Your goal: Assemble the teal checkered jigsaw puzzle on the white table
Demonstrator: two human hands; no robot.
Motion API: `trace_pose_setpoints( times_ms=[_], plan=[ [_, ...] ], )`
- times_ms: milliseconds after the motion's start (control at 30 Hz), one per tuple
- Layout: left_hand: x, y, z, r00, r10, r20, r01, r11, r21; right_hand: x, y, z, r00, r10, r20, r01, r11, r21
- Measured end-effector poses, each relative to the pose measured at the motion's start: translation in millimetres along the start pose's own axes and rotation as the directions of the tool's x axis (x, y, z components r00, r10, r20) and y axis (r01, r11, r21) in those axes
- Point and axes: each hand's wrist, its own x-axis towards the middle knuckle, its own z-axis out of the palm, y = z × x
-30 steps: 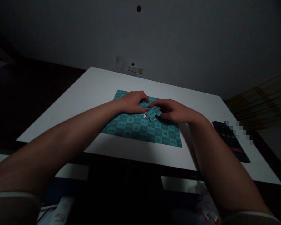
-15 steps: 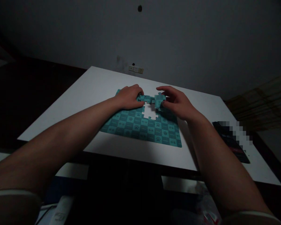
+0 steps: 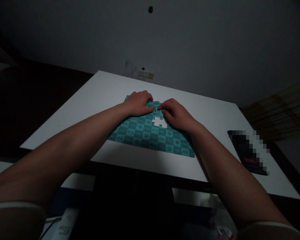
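Thumb and fingers parted on my left hand (image 3: 138, 104), pinch unclear on my right hand (image 3: 178, 115), I touch a teal-checked, paw-printed, white-gapped puzzle (image 3: 150, 136).

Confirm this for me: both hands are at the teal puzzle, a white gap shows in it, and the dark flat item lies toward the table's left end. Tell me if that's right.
Not quite: the dark flat item lies toward the right end of the table, as the head view shows. Both hands are at the teal puzzle, and a white gap shows in it.
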Motion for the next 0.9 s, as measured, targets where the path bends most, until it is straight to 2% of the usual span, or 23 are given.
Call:
trace_pose_setpoints(
  times_ms=[400, 900],
  plan=[
    [0, 0, 1.1, 1.000, -0.009, -0.013, 0.009, 0.999, -0.032, -6, -8, -11, 0.995, 0.040, 0.087, -0.034, 0.997, -0.073],
    [2, -4, 4.1, 1.000, 0.023, -0.015, -0.024, 0.999, -0.037, -7, -2, -13, 0.989, -0.058, 0.135, 0.073, 0.992, -0.107]
  ],
)
